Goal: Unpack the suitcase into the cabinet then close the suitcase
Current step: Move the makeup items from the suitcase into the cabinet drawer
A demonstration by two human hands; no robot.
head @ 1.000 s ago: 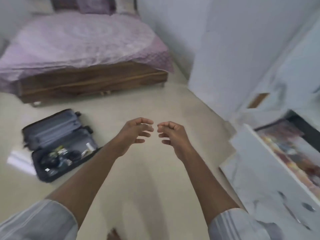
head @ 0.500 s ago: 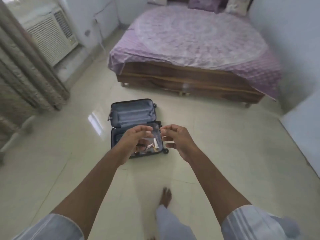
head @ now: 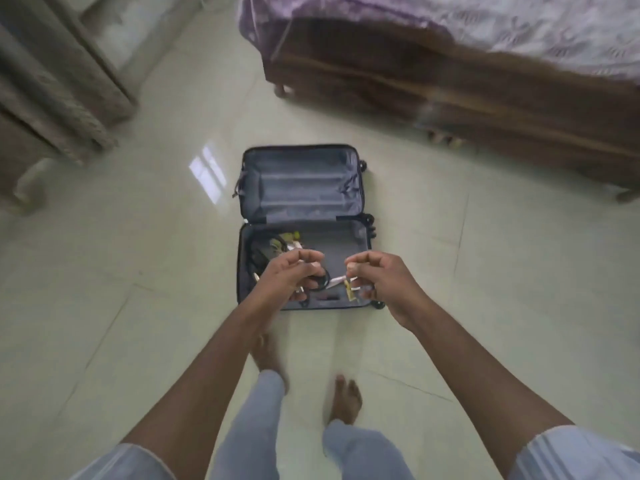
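Pale glossy floor tiles are carrying the open suitcase, which is lying flat just short of the wooden bed frame, its lid half toward the bed and empty. Small loose items are crowding the left and near edges of the near half: dark cords, yellowish packets, a pale tube, all blurred. The left hand and right hand are hovering over that half, fingers loosely curled, gripping nothing that can be made out. These bits are probably light and partly floppy; the cords are likely tangling, so gathering them in a bunch looks wiser than pinching one end. The shell seems stiff, best closed later by its far lid edge.
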